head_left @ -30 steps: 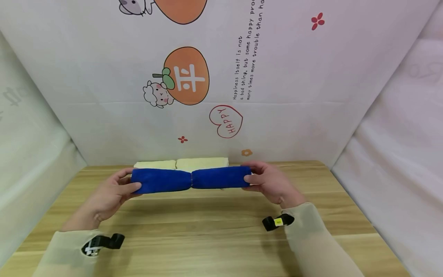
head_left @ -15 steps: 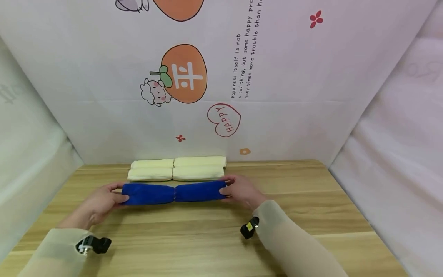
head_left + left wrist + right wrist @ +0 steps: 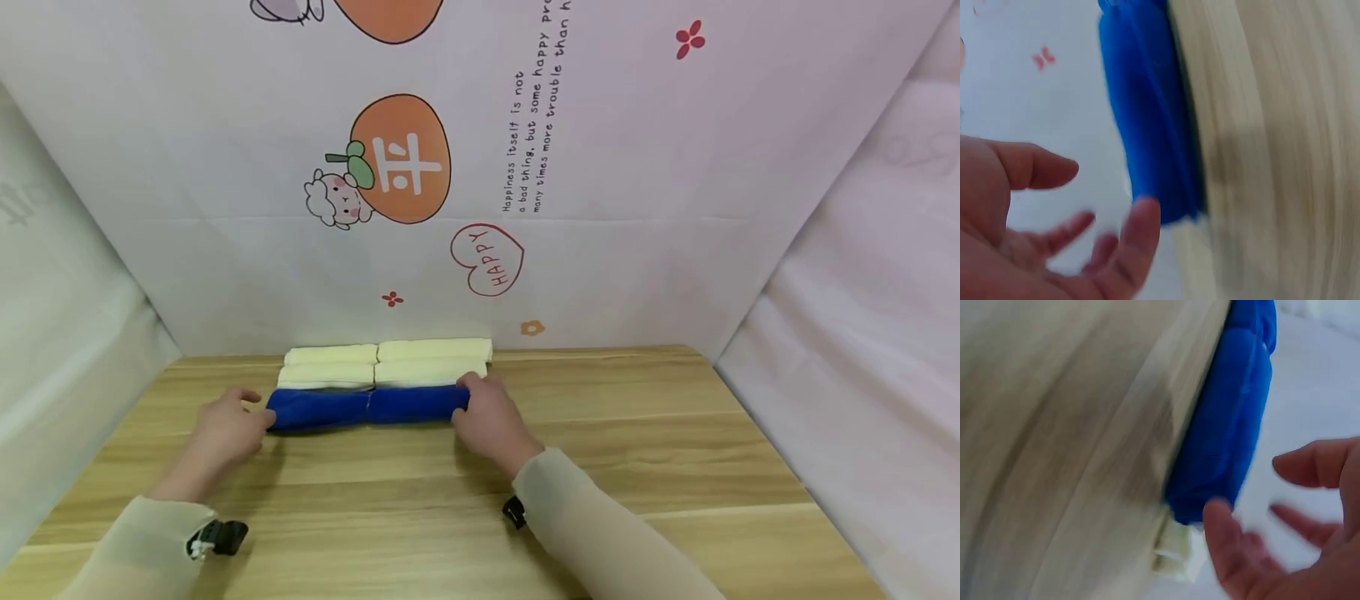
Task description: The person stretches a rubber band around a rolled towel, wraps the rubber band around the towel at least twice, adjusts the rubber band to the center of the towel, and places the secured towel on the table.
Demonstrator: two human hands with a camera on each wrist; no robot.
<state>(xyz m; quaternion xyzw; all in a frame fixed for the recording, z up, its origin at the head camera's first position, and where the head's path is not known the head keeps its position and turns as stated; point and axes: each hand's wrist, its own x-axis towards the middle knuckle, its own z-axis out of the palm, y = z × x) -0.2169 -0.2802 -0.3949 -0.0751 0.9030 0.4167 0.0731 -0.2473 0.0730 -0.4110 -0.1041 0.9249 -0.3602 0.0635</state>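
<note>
A blue rolled towel (image 3: pixel 322 410), cinched at its middle by a thin band, lies on the wooden table. My left hand (image 3: pixel 228 427) is at its left end; in the left wrist view, the thumb and fingers are spread apart with one fingertip (image 3: pixel 1145 209) right at the towel's end. At the opposite end is my right hand (image 3: pixel 489 418), partly covering that tip in the head view. The right wrist view shows its fingers parted around open space, one fingertip (image 3: pixel 1217 512) close to the blue cloth.
Two cream rolled towels, a front one (image 3: pixel 427 372) and a back one (image 3: pixel 431 348), lie parallel behind the blue one. A printed white sheet (image 3: pixel 615 208) rises along the table's (image 3: pixel 600 392) back edge, with white fabric (image 3: pixel 862 333) on both sides.
The blue towel has come down from above the table, shifting left, and now lies against the front cream towel. Both hands have loosened their grip on its ends.
</note>
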